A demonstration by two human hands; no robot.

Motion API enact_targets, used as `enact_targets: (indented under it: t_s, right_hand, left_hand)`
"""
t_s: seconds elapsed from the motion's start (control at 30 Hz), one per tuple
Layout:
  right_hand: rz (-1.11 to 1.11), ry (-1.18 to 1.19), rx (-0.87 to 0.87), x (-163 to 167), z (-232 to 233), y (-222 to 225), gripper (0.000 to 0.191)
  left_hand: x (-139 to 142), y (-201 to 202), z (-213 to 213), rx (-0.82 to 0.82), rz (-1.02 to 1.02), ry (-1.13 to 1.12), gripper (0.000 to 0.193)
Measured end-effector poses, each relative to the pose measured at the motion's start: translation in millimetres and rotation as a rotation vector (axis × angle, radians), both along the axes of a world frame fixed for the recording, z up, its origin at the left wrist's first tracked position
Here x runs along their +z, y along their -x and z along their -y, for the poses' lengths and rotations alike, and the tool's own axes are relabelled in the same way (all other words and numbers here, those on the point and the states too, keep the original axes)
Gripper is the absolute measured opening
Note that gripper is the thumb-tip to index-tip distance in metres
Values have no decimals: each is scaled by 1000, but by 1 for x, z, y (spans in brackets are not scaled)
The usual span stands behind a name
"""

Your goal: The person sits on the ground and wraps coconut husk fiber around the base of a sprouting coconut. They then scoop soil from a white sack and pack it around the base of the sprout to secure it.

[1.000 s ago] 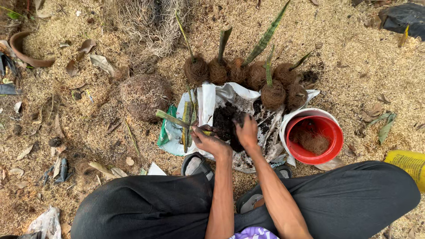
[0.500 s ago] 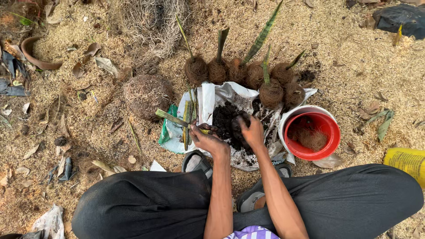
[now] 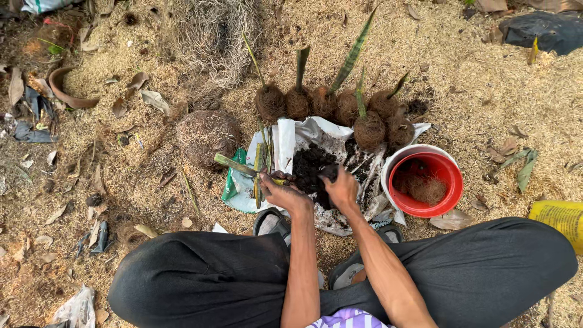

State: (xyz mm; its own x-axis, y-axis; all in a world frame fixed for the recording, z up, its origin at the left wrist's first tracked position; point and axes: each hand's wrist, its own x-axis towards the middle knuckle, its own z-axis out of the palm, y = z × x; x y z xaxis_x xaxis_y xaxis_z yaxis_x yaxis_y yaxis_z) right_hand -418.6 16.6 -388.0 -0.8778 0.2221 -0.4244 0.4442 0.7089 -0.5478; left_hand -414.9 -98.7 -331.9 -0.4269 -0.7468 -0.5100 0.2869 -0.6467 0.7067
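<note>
Gripping a stiff green cutting [image 3: 240, 166], left hand [image 3: 282, 194] closed, right hand [image 3: 342, 188] pinching crumbly dark soil [image 3: 311, 165]

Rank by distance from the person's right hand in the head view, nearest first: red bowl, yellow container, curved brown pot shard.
From the right hand:
1. Red bowl, just to its right, beside the sack.
2. Yellow container, at the frame's right edge.
3. Curved brown pot shard, far upper left, among dry leaves.
</note>
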Motion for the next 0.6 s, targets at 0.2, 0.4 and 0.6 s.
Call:
enact_targets:
  t_s: [0.2, 0.4, 0.6]
  right_hand:
    - [-63, 23, -118, 14, -19, 7, 61]
    - [-41, -212, 138, 9, -2, 9, 62]
    - [-268, -253, 532, 1, 18, 11, 73]
  left_hand:
    - [-1, -5, 3, 13, -2, 28, 21]
    - [-1, -2, 6, -7, 25, 13, 22]
    - [-5, 1, 9, -14, 81, -35, 24]
